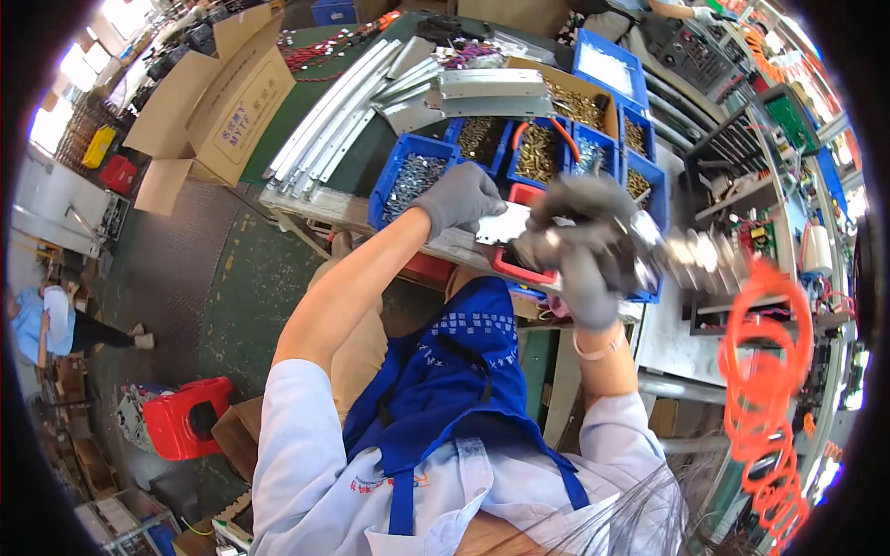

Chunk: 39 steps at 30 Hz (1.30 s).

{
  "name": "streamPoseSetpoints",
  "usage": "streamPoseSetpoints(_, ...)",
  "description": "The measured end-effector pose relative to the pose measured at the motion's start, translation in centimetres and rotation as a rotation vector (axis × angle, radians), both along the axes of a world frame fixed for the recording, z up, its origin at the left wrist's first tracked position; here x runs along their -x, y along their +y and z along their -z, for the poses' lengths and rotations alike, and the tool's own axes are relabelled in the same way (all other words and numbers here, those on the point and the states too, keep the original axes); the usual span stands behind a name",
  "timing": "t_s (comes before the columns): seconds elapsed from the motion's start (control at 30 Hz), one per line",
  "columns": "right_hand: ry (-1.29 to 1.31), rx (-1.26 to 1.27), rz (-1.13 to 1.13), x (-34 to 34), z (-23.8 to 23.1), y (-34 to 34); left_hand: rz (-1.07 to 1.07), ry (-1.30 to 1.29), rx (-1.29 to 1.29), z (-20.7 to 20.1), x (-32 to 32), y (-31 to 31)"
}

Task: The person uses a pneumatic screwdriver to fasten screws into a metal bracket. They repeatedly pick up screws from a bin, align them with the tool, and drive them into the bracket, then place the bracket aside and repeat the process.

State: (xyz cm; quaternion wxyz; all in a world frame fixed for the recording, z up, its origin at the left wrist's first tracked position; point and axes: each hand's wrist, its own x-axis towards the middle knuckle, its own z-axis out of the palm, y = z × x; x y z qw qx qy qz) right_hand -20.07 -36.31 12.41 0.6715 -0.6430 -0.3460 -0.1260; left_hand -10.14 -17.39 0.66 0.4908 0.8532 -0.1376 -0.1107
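My left hand (461,197), in a grey glove, pinches a small pale metal plate (503,224) over the front edge of the bench. Just right of the plate is my right hand (586,264), gloved in grey and smeared by motion. It is closed around a blurred metallic air tool (705,258), which reaches out to the right toward a coiled orange air hose (765,371). Whether the tool touches the plate cannot be made out. Beneath the plate shows a red frame-like part (522,266), partly covered by my hands.
Behind my hands stand blue bins of screws (413,181) and brass-coloured fasteners (538,153). Long metal strips (338,116) lie on the bench at left, beside an open carton (222,111). A rack (732,185) stands at right. Another person (56,320) is at far left.
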Motion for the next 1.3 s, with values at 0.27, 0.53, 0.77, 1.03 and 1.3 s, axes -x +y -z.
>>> streamPoseSetpoints(0.27, -0.099, -0.047, 0.303, 8.4, 3.3, -5.2, -0.384, -0.022, 0.331, -9.3, 1.0, 13.0)
streamPoseSetpoints(0.53, 0.276, -0.171, 0.447, 11.1, 8.3, -8.6, -0.854, 0.012, 0.219, 0.6, 6.4, 22.6)
streamPoseSetpoints(0.77, 0.279, -0.366, 0.383, 9.3, 8.0, -6.5, -0.650, -0.463, -1.151, -0.7, 4.0, 16.8)
streamPoseSetpoints(1.03, 0.377, -0.389, 0.358, 10.2, 9.0, -7.5, -0.362, -0.177, -0.666, -0.3, 2.0, 11.5)
streamPoseSetpoints(1.3, 0.408, -0.412, 0.384, 10.8, 9.0, -8.0, -0.320, -0.124, -0.658, -1.4, 2.2, 10.9)
